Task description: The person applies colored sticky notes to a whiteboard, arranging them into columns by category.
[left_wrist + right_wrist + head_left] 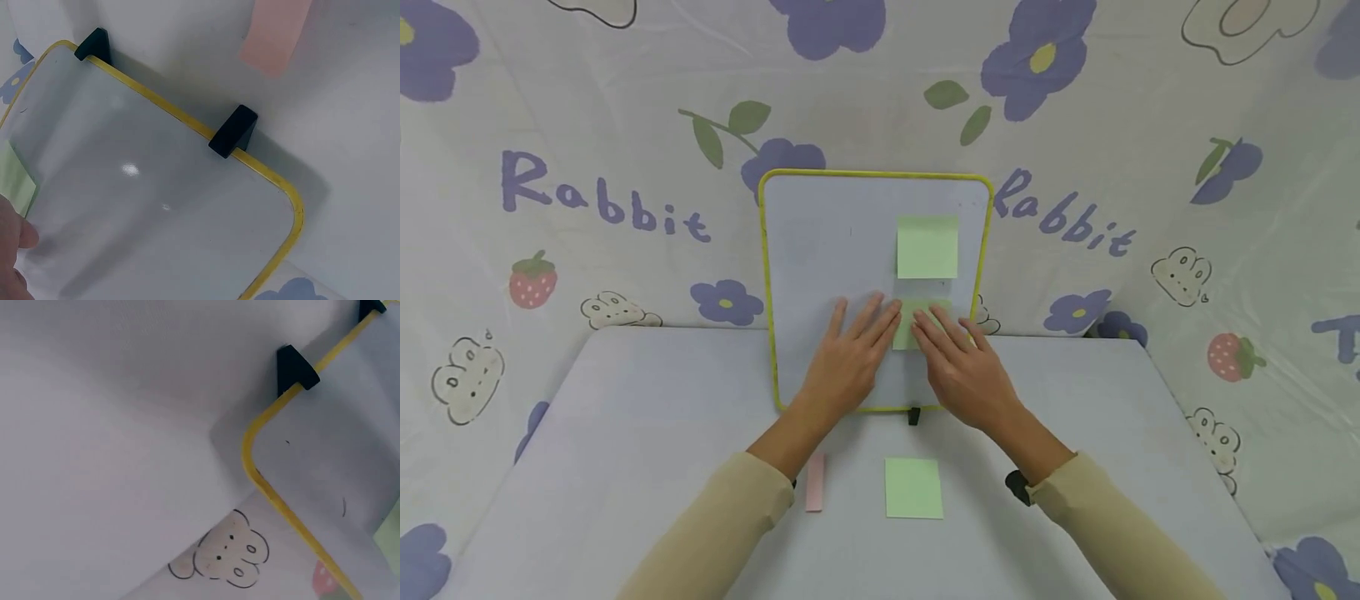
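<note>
A whiteboard with a yellow frame stands upright at the back of the table. Both hands lie against its lower right part, fingers straight and pointing up. Between them is a light green sticky note; fingertips of my left hand touch its left edge, while my right hand presses its right side and covers part of it. Above it another green sticky note is stuck on the board. In the left wrist view the left thumb shows just under the note. The right wrist view leaves the right hand out.
On the table, a green sticky note lies in front of the board. A pink strip is by the left forearm. Black feet hold the board's lower edge. A patterned cloth hangs behind.
</note>
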Demonstrator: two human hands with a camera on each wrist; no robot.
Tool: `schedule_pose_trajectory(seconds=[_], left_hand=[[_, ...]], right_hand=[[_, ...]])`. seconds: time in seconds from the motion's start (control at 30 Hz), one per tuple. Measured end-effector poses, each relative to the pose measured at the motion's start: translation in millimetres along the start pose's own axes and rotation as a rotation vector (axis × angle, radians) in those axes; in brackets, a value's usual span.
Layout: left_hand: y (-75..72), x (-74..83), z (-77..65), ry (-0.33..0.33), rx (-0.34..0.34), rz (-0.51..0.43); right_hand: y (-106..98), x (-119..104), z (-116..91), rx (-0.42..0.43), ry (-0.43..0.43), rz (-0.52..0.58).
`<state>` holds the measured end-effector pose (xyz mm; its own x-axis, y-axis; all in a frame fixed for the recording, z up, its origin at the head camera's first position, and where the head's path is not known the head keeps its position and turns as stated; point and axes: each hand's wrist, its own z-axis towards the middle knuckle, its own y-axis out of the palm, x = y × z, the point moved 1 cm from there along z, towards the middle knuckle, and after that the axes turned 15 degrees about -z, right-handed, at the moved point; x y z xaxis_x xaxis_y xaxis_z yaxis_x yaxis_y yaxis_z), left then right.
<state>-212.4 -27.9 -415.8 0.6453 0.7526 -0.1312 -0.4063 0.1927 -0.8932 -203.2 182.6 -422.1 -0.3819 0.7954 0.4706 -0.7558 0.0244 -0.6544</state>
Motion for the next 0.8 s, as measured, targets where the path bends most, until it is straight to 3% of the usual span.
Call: schedule_pose_trajectory(seconds=[0.1, 0.47, 0.8], left_hand=[[0.8, 0.1, -0.3, 0.012, 0.028, 0.011], [4.9, -1.1, -1.0, 0.024, 0.068, 0.029], [4.2, -2.1, -0.8, 0.007, 0.028, 0.044]], right_hand=[[3.2, 0.3, 2.9, -0.078, -0.098, -0.071], [4.3, 1.9, 12.8, -0.145, -0.150, -0.170], [-1.3, 0.9, 19.2, -0.246, -0.163, -0.196]])
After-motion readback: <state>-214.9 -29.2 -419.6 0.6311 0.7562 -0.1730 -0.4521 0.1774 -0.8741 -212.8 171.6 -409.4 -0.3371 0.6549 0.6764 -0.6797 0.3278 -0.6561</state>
